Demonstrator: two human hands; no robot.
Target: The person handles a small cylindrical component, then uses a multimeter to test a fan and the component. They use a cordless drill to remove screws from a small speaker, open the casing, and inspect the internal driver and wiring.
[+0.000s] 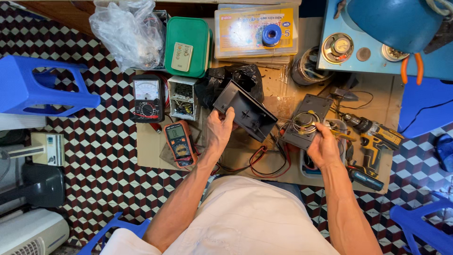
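The left hand (pixel 219 128) gripped the rim of a hollow black plastic shell (pixel 244 113), tilted above the cardboard sheet (pixel 151 146). Just right, the right hand (pixel 322 145) pinched a round metal speaker (pixel 304 121) seated in a flat grey panel (pixel 307 119)

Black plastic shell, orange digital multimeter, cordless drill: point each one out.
Black plastic shell (pixel 245 111), head view, on its open inner face, held by the left hand (pixel 219 130).
Orange digital multimeter (pixel 180 143), head view, on its dial.
Cordless drill (pixel 375 134), head view, on its body.
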